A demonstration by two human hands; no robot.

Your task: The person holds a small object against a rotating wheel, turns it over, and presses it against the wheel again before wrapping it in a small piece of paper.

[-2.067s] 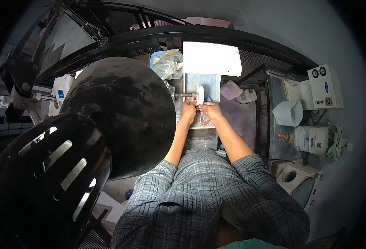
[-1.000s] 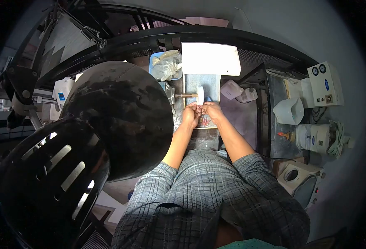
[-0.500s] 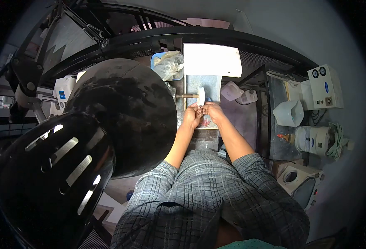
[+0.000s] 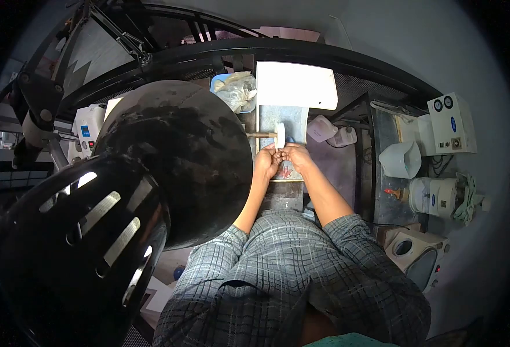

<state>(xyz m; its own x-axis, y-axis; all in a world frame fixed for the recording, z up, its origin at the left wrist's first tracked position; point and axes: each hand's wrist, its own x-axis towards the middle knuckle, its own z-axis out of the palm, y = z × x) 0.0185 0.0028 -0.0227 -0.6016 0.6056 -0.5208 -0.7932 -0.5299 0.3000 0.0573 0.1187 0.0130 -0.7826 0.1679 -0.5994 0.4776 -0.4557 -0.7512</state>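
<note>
My left hand (image 4: 266,162) and my right hand (image 4: 294,156) are pressed together just below a white polishing wheel (image 4: 279,135) on a horizontal spindle (image 4: 261,135). Both hands pinch one small piece between their fingertips; it is too small to make out. The piece sits close under the wheel's rim. Below the hands lies a tray (image 4: 284,172) holding something pink and red. A bright white panel (image 4: 294,85) hangs over the wheel.
A big black lamp shade (image 4: 151,191) fills the left of the view. A bag in a blue tray (image 4: 232,89) sits behind the wheel. To the right stand plastic jugs (image 4: 331,128), a white bowl (image 4: 401,159), a white canister (image 4: 431,196) and a gauge box (image 4: 452,124).
Over the two seconds my hands drew closer together and dipped slightly below the wheel, then held still. The view has drifted, so the lamp shade covers more of the left.
</note>
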